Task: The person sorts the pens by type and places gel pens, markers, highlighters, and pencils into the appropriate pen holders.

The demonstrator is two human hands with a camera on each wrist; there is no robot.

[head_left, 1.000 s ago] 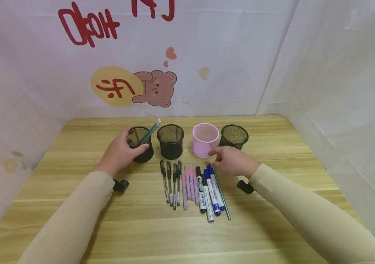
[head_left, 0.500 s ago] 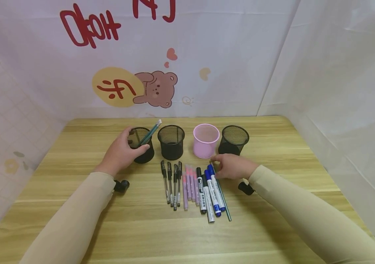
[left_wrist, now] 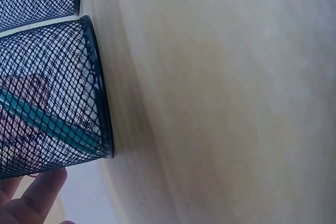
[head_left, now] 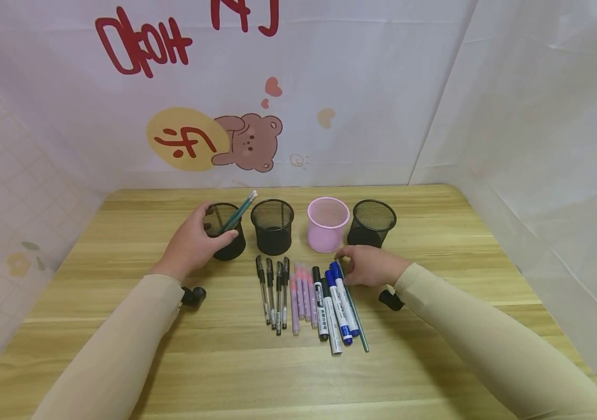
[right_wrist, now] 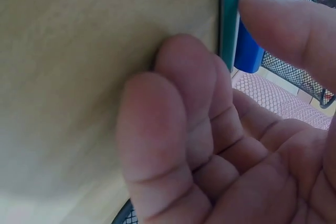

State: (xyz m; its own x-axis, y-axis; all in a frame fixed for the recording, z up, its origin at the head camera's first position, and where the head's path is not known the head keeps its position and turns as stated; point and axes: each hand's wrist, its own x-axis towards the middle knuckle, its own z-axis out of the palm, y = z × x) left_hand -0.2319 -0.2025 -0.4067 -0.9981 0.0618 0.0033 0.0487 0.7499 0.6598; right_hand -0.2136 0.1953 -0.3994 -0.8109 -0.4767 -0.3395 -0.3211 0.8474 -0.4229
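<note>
At the left end of the row, my left hand (head_left: 189, 242) grips a black mesh pen holder (head_left: 230, 249), thumb in front and fingers round its far side. Two green pencils (head_left: 241, 210) with white erasers lean in that holder; through the mesh, a pencil (left_wrist: 58, 125) shows in the left wrist view. My right hand (head_left: 374, 265) is low at the upper end of a green pencil (head_left: 358, 318) lying on the table, pinching it between thumb and fingers. In the right wrist view the thumb meets the pencil (right_wrist: 229, 24) beside a blue-capped marker (right_wrist: 249, 51), other fingers curled against the tabletop.
Another black holder (head_left: 273, 233), a pink holder (head_left: 327, 230) and a third black one (head_left: 372, 224) continue the row. In front lie black gel pens (head_left: 278, 291), pink-lilac pens (head_left: 294, 303), black markers (head_left: 321, 309) and blue markers (head_left: 338, 309), side by side on the wooden table (head_left: 224, 373).
My right hand has come down and slightly toward me from beside the pink holder to the pencil's upper end, then stays nearly still. My left hand keeps its hold on the pen holder.
</note>
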